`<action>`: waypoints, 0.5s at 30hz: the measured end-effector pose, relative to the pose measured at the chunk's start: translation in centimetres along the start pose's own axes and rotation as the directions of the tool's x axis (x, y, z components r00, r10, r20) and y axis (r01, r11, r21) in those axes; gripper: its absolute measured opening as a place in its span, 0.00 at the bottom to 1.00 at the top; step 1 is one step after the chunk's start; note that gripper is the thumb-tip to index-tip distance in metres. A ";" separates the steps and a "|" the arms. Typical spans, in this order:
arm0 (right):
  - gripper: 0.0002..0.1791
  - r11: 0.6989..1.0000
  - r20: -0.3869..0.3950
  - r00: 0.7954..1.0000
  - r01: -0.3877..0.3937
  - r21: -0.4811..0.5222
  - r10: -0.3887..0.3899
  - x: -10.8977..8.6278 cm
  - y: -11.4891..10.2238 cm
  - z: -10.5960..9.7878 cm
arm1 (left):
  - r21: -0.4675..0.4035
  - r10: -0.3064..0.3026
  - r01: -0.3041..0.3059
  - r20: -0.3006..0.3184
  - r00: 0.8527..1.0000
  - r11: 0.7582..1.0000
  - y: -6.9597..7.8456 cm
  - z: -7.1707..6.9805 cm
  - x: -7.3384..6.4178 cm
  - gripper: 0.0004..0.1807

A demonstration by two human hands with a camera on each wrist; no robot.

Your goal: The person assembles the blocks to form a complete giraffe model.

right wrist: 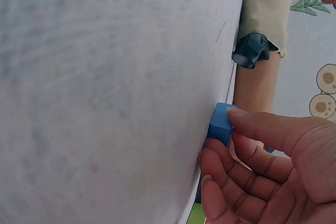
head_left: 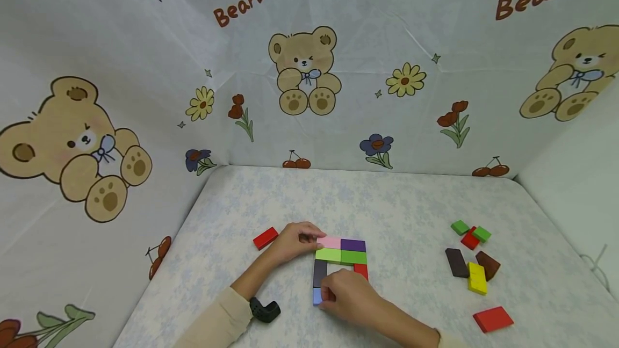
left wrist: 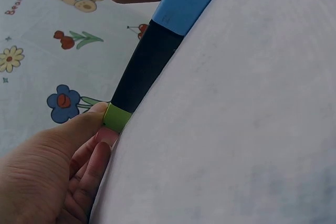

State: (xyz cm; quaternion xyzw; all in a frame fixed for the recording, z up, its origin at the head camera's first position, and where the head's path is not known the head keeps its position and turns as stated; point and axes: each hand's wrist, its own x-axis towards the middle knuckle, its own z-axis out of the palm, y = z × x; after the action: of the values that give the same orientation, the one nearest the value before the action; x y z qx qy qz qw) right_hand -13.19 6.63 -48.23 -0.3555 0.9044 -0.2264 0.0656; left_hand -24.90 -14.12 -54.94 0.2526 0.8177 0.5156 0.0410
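The right hand [head_left: 350, 293] pinches the blue block [head_left: 316, 296] between its thumb and fingers. The blue block sits on the surface [head_left: 411, 208], touching the near end of the black block [head_left: 319, 274]. Past the black block's far end, the left hand [head_left: 291, 243] touches the light green block [head_left: 328, 254], its fingers beside the pink block [head_left: 330, 242]. I cannot tell if they pinch.
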 end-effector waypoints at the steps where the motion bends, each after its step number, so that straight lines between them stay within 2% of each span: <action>1: 0.17 1.000 -0.001 1.000 -0.002 0.001 0.002 0.0 0.0 0.0 | -0.002 -0.001 0.001 0.000 1.000 1.000 0.0 0.0 0.0 0.14; 8: 0.17 1.000 0.000 1.000 -0.007 -0.003 0.007 -0.1 -0.1 -0.1 | 0.003 -0.001 0.001 0.016 1.000 1.000 -0.2 0.0 0.1 0.13; 15: 0.16 0.997 -0.045 0.999 -0.023 0.069 0.027 -0.9 0.0 -2.1 | 0.000 0.022 -0.022 0.030 0.999 1.000 -0.2 -0.1 0.1 0.14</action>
State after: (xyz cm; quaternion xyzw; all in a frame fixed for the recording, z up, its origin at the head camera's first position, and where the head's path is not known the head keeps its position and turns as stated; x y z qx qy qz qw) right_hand -13.14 8.00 -46.45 -0.3365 0.9018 -0.2644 0.0598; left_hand -25.09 -14.25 -55.06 0.2692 0.8143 0.5121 0.0477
